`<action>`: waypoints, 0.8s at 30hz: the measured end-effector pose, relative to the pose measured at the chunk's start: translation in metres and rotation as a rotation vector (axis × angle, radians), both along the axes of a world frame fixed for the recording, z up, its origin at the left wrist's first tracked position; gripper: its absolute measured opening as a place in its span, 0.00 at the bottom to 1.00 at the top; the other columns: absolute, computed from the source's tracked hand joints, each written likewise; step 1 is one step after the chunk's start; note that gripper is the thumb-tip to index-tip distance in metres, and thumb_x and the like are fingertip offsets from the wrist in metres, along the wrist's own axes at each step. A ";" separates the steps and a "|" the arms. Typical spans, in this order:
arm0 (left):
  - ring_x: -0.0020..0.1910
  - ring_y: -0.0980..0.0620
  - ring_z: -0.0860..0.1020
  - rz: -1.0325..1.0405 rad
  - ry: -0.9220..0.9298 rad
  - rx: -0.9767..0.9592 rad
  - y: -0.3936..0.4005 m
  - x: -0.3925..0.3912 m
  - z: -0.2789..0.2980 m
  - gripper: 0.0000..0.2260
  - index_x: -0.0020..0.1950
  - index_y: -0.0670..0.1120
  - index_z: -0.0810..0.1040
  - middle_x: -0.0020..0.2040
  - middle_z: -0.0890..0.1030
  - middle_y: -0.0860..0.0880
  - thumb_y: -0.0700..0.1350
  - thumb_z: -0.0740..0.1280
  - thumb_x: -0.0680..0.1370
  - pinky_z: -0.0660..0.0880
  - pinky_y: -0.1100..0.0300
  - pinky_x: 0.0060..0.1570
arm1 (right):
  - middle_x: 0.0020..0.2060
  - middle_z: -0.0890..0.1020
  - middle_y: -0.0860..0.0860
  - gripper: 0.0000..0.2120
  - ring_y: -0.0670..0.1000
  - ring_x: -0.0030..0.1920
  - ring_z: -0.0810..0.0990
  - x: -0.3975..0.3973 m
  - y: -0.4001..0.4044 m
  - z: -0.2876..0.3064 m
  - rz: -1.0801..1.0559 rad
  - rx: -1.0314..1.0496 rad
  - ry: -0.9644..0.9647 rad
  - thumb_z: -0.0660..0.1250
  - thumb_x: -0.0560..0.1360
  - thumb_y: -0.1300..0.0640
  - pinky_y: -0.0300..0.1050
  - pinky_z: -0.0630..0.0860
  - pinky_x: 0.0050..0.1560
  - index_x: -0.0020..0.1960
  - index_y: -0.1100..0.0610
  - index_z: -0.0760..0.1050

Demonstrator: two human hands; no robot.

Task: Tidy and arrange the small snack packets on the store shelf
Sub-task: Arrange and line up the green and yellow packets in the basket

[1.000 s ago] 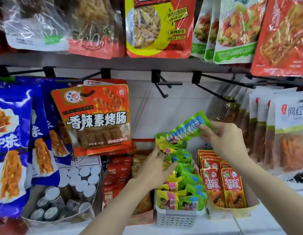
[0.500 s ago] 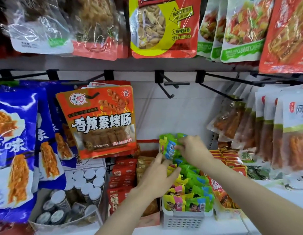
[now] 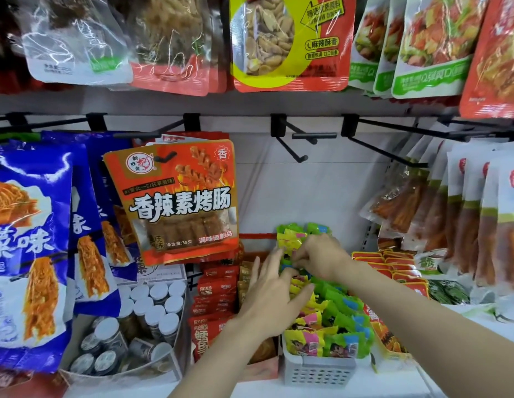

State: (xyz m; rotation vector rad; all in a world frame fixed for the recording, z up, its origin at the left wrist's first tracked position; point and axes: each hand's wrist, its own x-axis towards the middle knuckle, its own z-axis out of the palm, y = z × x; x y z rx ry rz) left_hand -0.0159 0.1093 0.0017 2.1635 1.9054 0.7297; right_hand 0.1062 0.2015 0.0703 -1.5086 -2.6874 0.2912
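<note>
Both hands now meet at frame centre: the right hand (image 3: 319, 258), earlier lifting a green packet, pinches it into the basket's (image 3: 319, 372) back row, so the left hand's (image 3: 274, 297) straight fingers steady the packets (image 3: 336, 326).

Both of my forearms were bare as far as the frame showed them, with no sleeve edge in sight. My left arm (image 3: 221, 349) came in from the bottom centre of the frame, my right arm (image 3: 439, 320) from the lower right. My left hand (image 3: 274, 300) wore no glove, ring or watch that I could make out, and the wrist was bare. My right hand (image 3: 319, 258) was likewise bare, with no band at the wrist. My fingernails (image 3: 310, 286) looked short and unpainted, though too small to be sure.
</note>
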 end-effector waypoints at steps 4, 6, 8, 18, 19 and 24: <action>0.77 0.56 0.54 -0.019 -0.043 -0.055 0.005 0.000 -0.001 0.24 0.70 0.50 0.71 0.73 0.65 0.53 0.63 0.54 0.82 0.39 0.50 0.77 | 0.48 0.86 0.50 0.06 0.48 0.52 0.83 0.014 0.011 0.013 -0.101 0.012 0.265 0.71 0.75 0.56 0.42 0.76 0.57 0.50 0.53 0.86; 0.75 0.55 0.58 -0.014 -0.046 -0.056 0.004 0.000 -0.003 0.24 0.70 0.50 0.71 0.71 0.67 0.54 0.63 0.54 0.81 0.47 0.48 0.77 | 0.51 0.85 0.50 0.10 0.51 0.54 0.82 0.015 0.014 0.010 -0.114 0.070 0.230 0.73 0.73 0.51 0.46 0.77 0.58 0.53 0.51 0.85; 0.72 0.53 0.60 -0.008 -0.044 -0.063 0.003 -0.001 -0.003 0.24 0.69 0.51 0.71 0.70 0.68 0.54 0.63 0.53 0.81 0.52 0.47 0.75 | 0.55 0.82 0.49 0.12 0.53 0.57 0.79 0.010 0.015 0.002 -0.108 0.096 0.142 0.75 0.71 0.46 0.48 0.75 0.59 0.53 0.47 0.84; 0.73 0.51 0.63 0.040 -0.047 -0.197 0.004 0.001 0.002 0.24 0.68 0.54 0.70 0.71 0.70 0.54 0.66 0.52 0.80 0.46 0.42 0.76 | 0.47 0.83 0.56 0.02 0.57 0.48 0.80 0.017 0.002 0.009 -0.102 0.262 0.529 0.70 0.76 0.60 0.47 0.74 0.49 0.45 0.58 0.80; 0.74 0.51 0.63 0.040 -0.058 -0.216 0.004 0.001 0.004 0.24 0.69 0.54 0.69 0.72 0.69 0.54 0.66 0.52 0.80 0.46 0.42 0.76 | 0.42 0.84 0.55 0.03 0.57 0.42 0.82 0.029 -0.002 0.020 -0.117 0.290 0.602 0.69 0.76 0.60 0.46 0.73 0.43 0.45 0.59 0.78; 0.75 0.48 0.63 0.051 -0.205 -0.309 -0.004 0.003 0.023 0.29 0.76 0.51 0.63 0.76 0.66 0.50 0.64 0.57 0.80 0.57 0.48 0.75 | 0.35 0.84 0.50 0.06 0.48 0.35 0.84 0.084 -0.027 0.066 -0.189 0.397 0.856 0.69 0.77 0.58 0.49 0.79 0.42 0.43 0.54 0.75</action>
